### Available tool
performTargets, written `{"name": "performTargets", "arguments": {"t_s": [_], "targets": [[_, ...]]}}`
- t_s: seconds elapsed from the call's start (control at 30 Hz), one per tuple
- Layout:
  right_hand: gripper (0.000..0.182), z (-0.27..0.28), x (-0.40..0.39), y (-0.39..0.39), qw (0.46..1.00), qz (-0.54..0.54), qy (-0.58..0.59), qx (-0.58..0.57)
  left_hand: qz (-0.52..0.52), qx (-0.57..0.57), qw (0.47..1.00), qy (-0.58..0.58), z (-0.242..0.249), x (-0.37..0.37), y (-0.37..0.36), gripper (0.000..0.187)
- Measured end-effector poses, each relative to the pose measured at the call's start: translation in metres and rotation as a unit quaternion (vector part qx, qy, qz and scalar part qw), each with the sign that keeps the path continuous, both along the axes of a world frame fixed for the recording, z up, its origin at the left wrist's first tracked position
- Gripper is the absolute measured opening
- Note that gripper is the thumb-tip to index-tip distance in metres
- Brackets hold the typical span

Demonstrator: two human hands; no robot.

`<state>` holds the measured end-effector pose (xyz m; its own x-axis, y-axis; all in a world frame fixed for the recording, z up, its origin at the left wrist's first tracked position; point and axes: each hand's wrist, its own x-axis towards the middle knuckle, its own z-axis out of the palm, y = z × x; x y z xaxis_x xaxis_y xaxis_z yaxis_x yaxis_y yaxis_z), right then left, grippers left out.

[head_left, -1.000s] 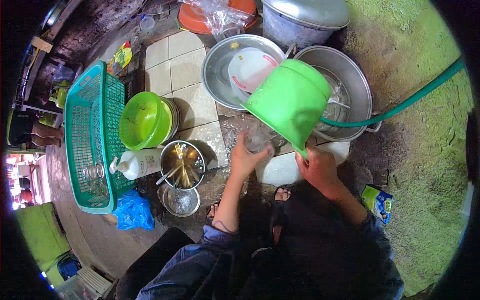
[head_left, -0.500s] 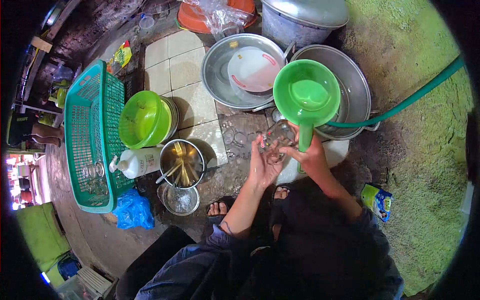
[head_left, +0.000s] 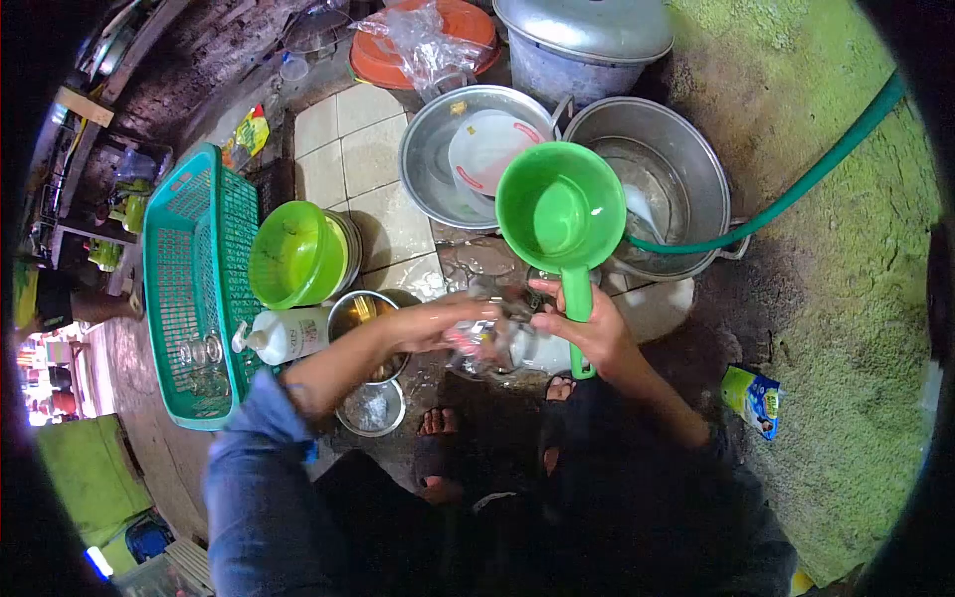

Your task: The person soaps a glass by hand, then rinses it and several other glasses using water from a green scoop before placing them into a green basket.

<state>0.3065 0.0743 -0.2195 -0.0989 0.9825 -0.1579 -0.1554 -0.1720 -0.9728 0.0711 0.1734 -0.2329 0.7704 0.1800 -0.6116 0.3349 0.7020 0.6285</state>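
Both hands are close together over the wet floor. My left hand (head_left: 443, 323) reaches in from the left, fingers stretched over clear glassware (head_left: 482, 343) that is smeared by motion; its exact grip is blurred. My right hand (head_left: 597, 323) is wrapped round the handle of a green dipper (head_left: 559, 204), whose round bowl holds some water. Its fingertips are beside the blurred glass, and whether they touch it cannot be made out. Behind the dipper are a metal basin (head_left: 423, 149) with a white plate and a deep pot (head_left: 696, 169) with a spoon inside.
A teal basket (head_left: 164, 298) with glasses stands left, beside green bowls (head_left: 288, 254), a pump bottle (head_left: 284, 336) and a metal pot of cutlery (head_left: 343, 318). A green hose (head_left: 796, 214) runs to the right. A packet (head_left: 751, 398) lies by the wall. Part of another person (head_left: 95, 303) shows far left.
My left hand has swung up and left, its forearm now crossing the cutlery pot. The dipper and my right hand have moved slightly left and nearer to me. The view has shifted a little.
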Motion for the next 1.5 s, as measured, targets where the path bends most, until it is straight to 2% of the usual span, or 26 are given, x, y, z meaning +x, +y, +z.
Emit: {"name": "performTargets", "arguments": {"t_s": [0.03, 0.07, 0.1, 0.17, 0.2, 0.23, 0.3, 0.33, 0.4, 0.43, 0.5, 0.63, 0.7, 0.73, 0.8, 0.9, 0.97, 1.03, 1.07, 1.1, 1.27, 1.33, 1.37, 1.43, 1.47, 1.5], "targets": [[0.032, -0.007, 0.001, -0.002, 1.0, -0.02, 0.002, 0.024, 0.018, 0.003, 1.0, 0.016, 0.012, -0.021, 0.003, 0.052], [0.046, -0.005, 0.003, -0.006, 0.999, -0.029, -0.002, -0.019, 0.037, 0.005, 0.999, 0.031, 0.03, -0.044, 0.007, 0.05], [0.046, 0.0, 0.006, -0.009, 0.999, -0.027, 0.001, -0.018, 0.069, 0.068, 0.985, 0.14, 0.051, -0.071, 0.013, 0.047], [0.043, 0.006, 0.016, -0.014, 0.993, -0.033, -0.112, -0.021, 0.222, 0.16, 0.95, 0.149, 0.081, -0.119, 0.017, 0.051], [0.042, -0.004, 0.025, -0.017, 0.979, -0.01, -0.201, 0.03, 0.279, 0.219, 0.925, 0.139, 0.091, -0.145, 0.023, 0.052], [0.042, -0.002, 0.028, -0.018, 0.979, -0.006, -0.202, 0.033, 0.344, 0.258, 0.894, 0.122, 0.082, -0.188, 0.03, 0.055], [0.04, 0.004, 0.036, -0.021, 0.97, -0.036, -0.228, -0.076, 0.424, 0.362, 0.819, 0.14, 0.073, -0.255, 0.049, 0.064], [0.04, -0.003, 0.046, -0.025, 0.954, -0.012, -0.296, -0.029, 0.443, 0.373, 0.801, 0.152, 0.087, -0.268, 0.05, 0.068], [0.036, -0.003, 0.048, -0.033, 0.966, -0.059, -0.242, -0.064, 0.537, 0.411, 0.72, 0.158, 0.068, -0.33, 0.069, 0.072], [0.031, -0.003, 0.047, -0.035, 0.973, -0.108, -0.182, -0.094, 0.535, 0.41, 0.721, 0.16, 0.054, -0.367, 0.079, 0.072], [0.028, 0.004, 0.044, -0.036, 0.971, -0.123, -0.178, -0.101, 0.61, 0.454, 0.61, 0.223, 0.021, -0.429, 0.097, 0.073], [0.026, -0.01, 0.053, -0.035, 0.967, -0.162, -0.174, -0.095, 0.618, 0.435, 0.58, 0.304, -0.009, -0.475, 0.11, 0.071], [0.027, -0.01, 0.059, -0.035, 0.963, -0.171, -0.177, -0.106, 0.635, 0.456, 0.51, 0.359, -0.043, -0.511, 0.116, 0.079], [0.027, -0.011, 0.059, -0.034, 0.961, -0.182, -0.175, -0.116, 0.636, 0.454, 0.51, 0.36, -0.053, -0.52, 0.116, 0.079], [0.027, 0.001, 0.054, -0.029, 0.956, -0.198, -0.177, -0.128, 0.584, 0.476, 0.447, 0.482, -0.073, -0.533, 0.117, 0.082], [0.028, 0.003, 0.056, -0.029, 0.952, -0.221, -0.167, -0.131, 0.471, 0.539, 0.506, 0.482, -0.102, -0.542, 0.109, 0.078], [0.029, 0.002, 0.059, -0.027, 0.954, -0.225, -0.156, -0.123, 0.446, 0.571, 0.52, 0.453, -0.146, -0.581, 0.119, 0.071], [0.031, 0.002, 0.063, -0.022, 0.94, -0.251, -0.181, -0.142, 0.43, 0.546, 0.598, 0.4, -0.167, -0.595, 0.125, 0.065], [0.031, -0.002, 0.067, -0.021, 0.939, -0.251, -0.184, -0.144, 0.38, 0.517, 0.597, 0.481, -0.168, -0.595, 0.124, 0.052], [0.032, -0.01, 0.074, -0.02, 0.944, -0.241, -0.179, -0.14, 0.346, 0.506, 0.598, 0.517, -0.167, -0.587, 0.123, 0.051], [0.033, -0.011, 0.099, 0.001, 0.938, -0.217, -0.174, -0.209, 0.278, 0.496, 0.628, 0.531, -0.168, -0.571, 0.111, 0.048], [0.038, -0.023, 0.115, 0.019, 0.925, -0.117, -0.309, -0.188, 0.255, 0.491, 0.643, 0.529, -0.163, -0.566, 0.106, 0.046], [0.038, -0.03, 0.124, 0.03, 0.925, -0.117, -0.309, -0.188, 0.244, 0.49, 0.651, 0.526, -0.16, -0.565, 0.105, 0.046], [0.05, -0.054, 0.145, 0.055, 0.869, -0.03, -0.434, -0.234, 0.219, 0.485, 0.671, 0.516, -0.152, -0.561, 0.1, 0.044], [0.05, -0.08, 0.159, 0.067, 0.87, -0.032, -0.432, -0.235, 0.207, 0.483, 0.683, 0.507, -0.143, -0.553, 0.098, 0.043], [0.053, -0.112, 0.175, 0.079, 0.813, 0.045, -0.558, -0.162, 0.195, 0.479, 0.695, 0.499, -0.144, -0.555, 0.097, 0.043]]}}
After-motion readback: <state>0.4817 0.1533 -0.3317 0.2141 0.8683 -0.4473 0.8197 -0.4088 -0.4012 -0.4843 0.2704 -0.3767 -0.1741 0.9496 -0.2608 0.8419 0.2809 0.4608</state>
